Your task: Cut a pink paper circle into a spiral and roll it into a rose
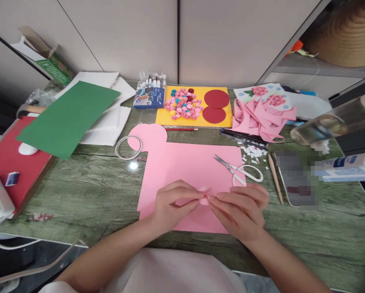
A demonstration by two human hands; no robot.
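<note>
Between my two hands is a small curled strip of pink paper (204, 200), pinched from both sides. My left hand (176, 202) grips its left edge between thumb and fingers. From the right, my right hand (242, 207) pinches it with thumb and forefinger, the other fingers bent. Under both hands lie pink paper sheets (182, 167). White-handled scissors (235, 169) rest with their blades partly open on the sheets' right side, just beyond my right hand. Part of the curled strip is hidden by my fingertips.
Rolled paper pieces (184, 106) and dark red circles (216, 99) lie on yellow paper (200, 122). Pink offcuts (261, 116) are heaped at the back right. A tape roll (128, 147), a phone (295, 179), a wooden stick (275, 179) and a green sheet (69, 116) surround the work.
</note>
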